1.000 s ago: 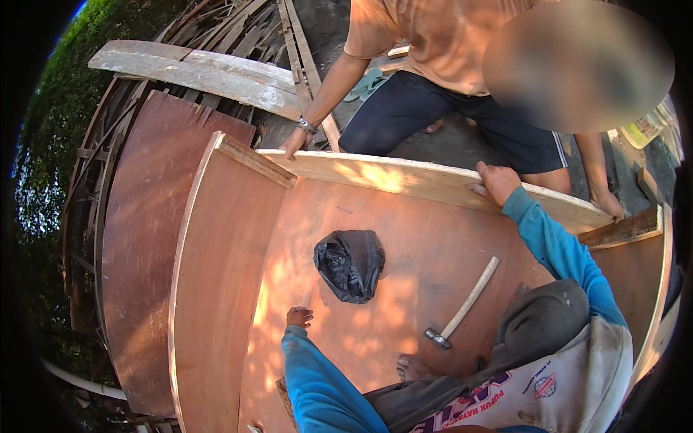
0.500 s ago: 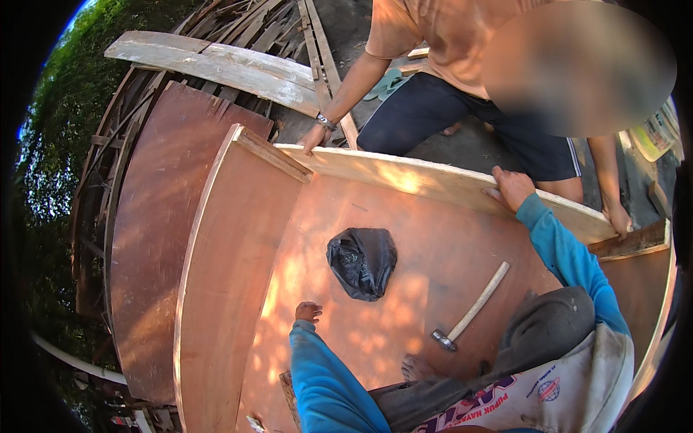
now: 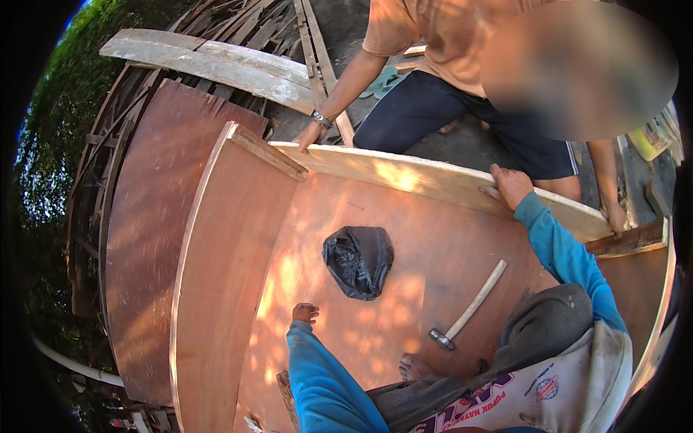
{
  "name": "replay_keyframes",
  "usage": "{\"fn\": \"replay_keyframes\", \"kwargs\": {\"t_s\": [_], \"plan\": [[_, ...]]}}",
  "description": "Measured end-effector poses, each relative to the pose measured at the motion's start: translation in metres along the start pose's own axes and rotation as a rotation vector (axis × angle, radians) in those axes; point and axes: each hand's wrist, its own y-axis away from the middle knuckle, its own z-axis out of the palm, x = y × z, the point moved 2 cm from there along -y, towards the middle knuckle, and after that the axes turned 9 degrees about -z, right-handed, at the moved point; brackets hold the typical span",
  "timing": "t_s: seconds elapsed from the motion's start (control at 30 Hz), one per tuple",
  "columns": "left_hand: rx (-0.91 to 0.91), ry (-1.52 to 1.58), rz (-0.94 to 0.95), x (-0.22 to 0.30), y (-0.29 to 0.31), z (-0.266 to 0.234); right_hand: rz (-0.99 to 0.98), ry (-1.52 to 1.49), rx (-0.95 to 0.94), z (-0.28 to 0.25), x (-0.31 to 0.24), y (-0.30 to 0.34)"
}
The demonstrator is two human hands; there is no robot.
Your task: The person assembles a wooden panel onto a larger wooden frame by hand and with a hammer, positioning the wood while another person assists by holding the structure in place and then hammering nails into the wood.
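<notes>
At the far side, my right hand is closed over the top edge of an upright plywood panel, fingers curled round it. My left hand hovers or rests low over the brown plywood base, its fingers slightly bent and apart, with nothing in them. Beyond it sits a black plastic bag, opened at its mouth. A hammer with a pale wooden handle lies on the base near my bent knee. A co-worker's left-side hand and right-side hand hold the same panel near its two ends.
A tall plywood side wall closes off the left; another side wall stands at right. Behind the left wall lean a reddish-brown sheet and heaped scrap boards. A weathered plank lies across the heap. The co-worker kneels outside the panel.
The whole view has shifted slightly, moving things a little leftward in the picture. Both hands, the panel, the bag and the hammer keep their places relative to one another.
</notes>
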Motion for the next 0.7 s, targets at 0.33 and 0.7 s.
{"fn": "replay_keyframes", "kwargs": {"t_s": [0.33,0.7], "plan": [[-0.056,-0.062,0.024,0.01,-0.021,0.005,0.031,0.043,0.005,-0.004,-0.006,0.003],[0.109,0.001,1.188,0.298,0.136,0.045,0.025,-0.006,0.034,-0.008,-0.008,0.002]]}}
